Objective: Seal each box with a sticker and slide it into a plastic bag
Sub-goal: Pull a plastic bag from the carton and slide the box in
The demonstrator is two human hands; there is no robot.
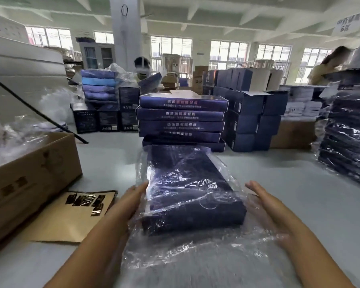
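Note:
A dark blue box [187,190] lies flat on the table inside a clear plastic bag [175,250], whose loose mouth spreads toward me. My left hand [131,201] rests flat against the left side of the bagged box, fingers straight. My right hand [266,202] hovers open to the right of the box, over the bag's edge and apart from the box. Behind it stands a stack of several unbagged blue boxes [181,119]. A brown sticker sheet [79,213] with dark stickers lies at the left.
A cardboard carton [29,179] holding plastic bags sits at the left. A pile of bagged boxes [349,148] rises at the right. More blue boxes [252,113] stack behind. Two people work at the back of the table.

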